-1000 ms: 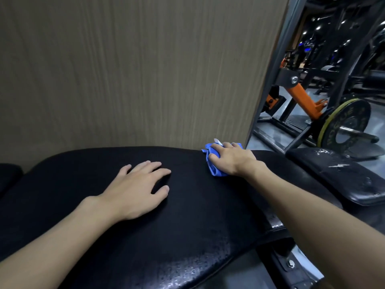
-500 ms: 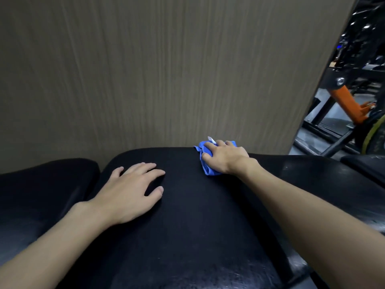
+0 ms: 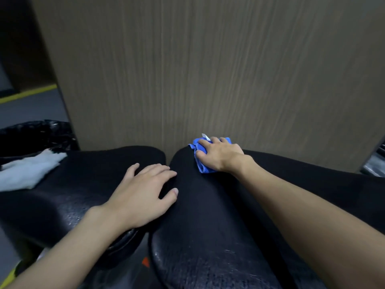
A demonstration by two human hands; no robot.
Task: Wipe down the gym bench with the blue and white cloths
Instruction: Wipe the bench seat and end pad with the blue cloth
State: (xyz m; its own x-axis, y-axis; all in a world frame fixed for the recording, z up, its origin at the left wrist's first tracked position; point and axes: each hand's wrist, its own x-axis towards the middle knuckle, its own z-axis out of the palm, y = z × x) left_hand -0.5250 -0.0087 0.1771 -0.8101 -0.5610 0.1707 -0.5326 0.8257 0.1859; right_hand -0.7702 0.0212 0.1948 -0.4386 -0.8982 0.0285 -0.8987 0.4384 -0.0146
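The black padded gym bench (image 3: 218,215) fills the lower view, with a gap between its two pads. My right hand (image 3: 220,156) presses a crumpled blue cloth (image 3: 201,164) onto the far edge of the right pad, fingers curled over it; most of the cloth is hidden under the hand. My left hand (image 3: 143,195) rests flat, fingers spread, across the gap between the pads. A white cloth (image 3: 29,171) lies loose on the left pad (image 3: 68,184), away from both hands.
A wood-grain wall panel (image 3: 208,69) stands right behind the bench. A bin lined with a black bag (image 3: 37,134) sits at the far left. Grey floor with a yellow line (image 3: 27,93) shows beyond it.
The view has swung left: the gym machines at the right are gone and the left pad, white cloth and bin have come in. The right hand and blue cloth stay at the pad's far edge.
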